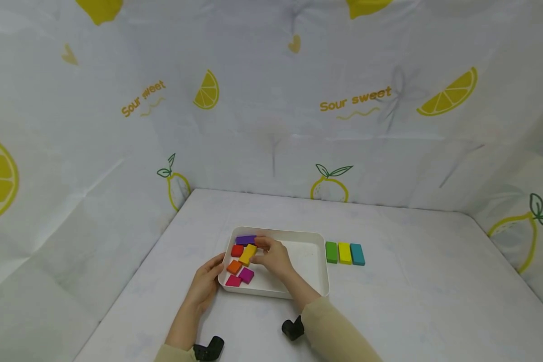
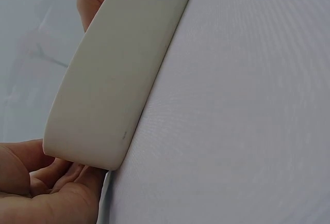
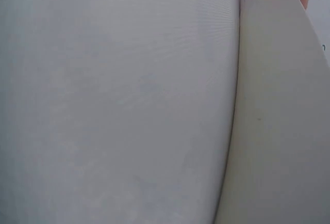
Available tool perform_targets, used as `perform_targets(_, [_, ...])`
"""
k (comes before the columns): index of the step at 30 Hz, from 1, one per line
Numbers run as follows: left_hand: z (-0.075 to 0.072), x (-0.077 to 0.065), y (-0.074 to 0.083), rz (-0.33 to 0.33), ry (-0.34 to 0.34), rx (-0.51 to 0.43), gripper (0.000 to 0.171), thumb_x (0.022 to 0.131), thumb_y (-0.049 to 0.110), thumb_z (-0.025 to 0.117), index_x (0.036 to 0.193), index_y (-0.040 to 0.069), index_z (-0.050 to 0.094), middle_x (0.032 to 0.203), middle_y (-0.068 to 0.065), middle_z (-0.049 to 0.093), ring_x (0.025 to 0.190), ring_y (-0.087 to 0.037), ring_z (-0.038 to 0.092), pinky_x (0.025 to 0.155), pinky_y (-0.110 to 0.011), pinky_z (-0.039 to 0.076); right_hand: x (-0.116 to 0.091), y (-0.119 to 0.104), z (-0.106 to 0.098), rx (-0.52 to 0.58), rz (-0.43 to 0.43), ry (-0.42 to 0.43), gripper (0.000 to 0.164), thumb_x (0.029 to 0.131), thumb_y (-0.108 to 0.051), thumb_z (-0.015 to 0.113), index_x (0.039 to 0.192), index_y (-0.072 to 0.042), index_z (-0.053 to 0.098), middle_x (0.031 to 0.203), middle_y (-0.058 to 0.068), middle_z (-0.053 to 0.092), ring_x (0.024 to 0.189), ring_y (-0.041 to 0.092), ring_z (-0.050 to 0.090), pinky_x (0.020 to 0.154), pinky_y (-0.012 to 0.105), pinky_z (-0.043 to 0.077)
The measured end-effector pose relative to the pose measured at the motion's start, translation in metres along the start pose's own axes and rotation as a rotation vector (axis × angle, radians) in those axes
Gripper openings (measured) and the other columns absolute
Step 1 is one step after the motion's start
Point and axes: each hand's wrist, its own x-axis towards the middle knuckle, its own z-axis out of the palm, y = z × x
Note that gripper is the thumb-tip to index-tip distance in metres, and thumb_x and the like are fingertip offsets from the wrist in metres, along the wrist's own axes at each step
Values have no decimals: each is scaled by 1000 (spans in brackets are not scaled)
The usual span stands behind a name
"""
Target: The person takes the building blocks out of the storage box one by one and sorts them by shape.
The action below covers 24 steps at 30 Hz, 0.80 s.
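In the head view a shallow white tray [image 1: 305,251] lies on the table, with small coloured blocks at its left end. My left hand [image 1: 204,283] grips the tray's left wall; the left wrist view shows its curled fingers [image 2: 62,190] at the tray's corner. My right hand [image 1: 274,256] reaches in over the near wall, thumb and fingertips at a yellow block [image 1: 247,255]. The fingertips are also close to a purple block [image 1: 245,240]. Around it lie a red block [image 1: 237,251], an orange block [image 1: 234,267], a magenta block [image 1: 246,275] and a pink block [image 1: 233,281].
Just right of the tray, a green block [image 1: 332,252], a second yellow block [image 1: 345,253] and a blue block [image 1: 357,254] stand in a row. A lemon-print cloth [image 1: 271,100] hangs behind the white table [image 1: 412,301]. Black wrist mounts sit at both sleeves.
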Motion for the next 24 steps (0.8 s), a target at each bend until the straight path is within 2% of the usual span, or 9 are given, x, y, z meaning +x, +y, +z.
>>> perform_targets(7, [0, 0, 1, -13, 13, 9, 48, 105, 9, 37, 151, -1, 33, 158, -23, 34, 147, -34, 32, 120, -36, 37, 3, 1, 3, -18, -14, 12, 53, 78, -3, 79, 127, 6, 61, 128, 20, 66, 121, 36, 62, 110, 46, 48])
perform_targets(15, [0, -1, 2, -19, 17, 10, 48, 105, 9, 37, 151, -1, 33, 158, -23, 33, 148, -35, 31, 122, -46, 28, 4, 2, 10, -35, 3, 4, 56, 78, -2, 80, 130, 5, 59, 131, 21, 64, 126, 36, 59, 109, 44, 48])
perform_targets(24, [1, -3, 2, -27, 10, 5, 48, 105, 9, 37, 152, -1, 33, 159, -23, 32, 148, -35, 30, 121, -46, 28, 4, 1, 15, -65, 50, 45, 59, 75, -6, 83, 130, 2, 60, 131, 18, 66, 123, 34, 61, 109, 43, 49])
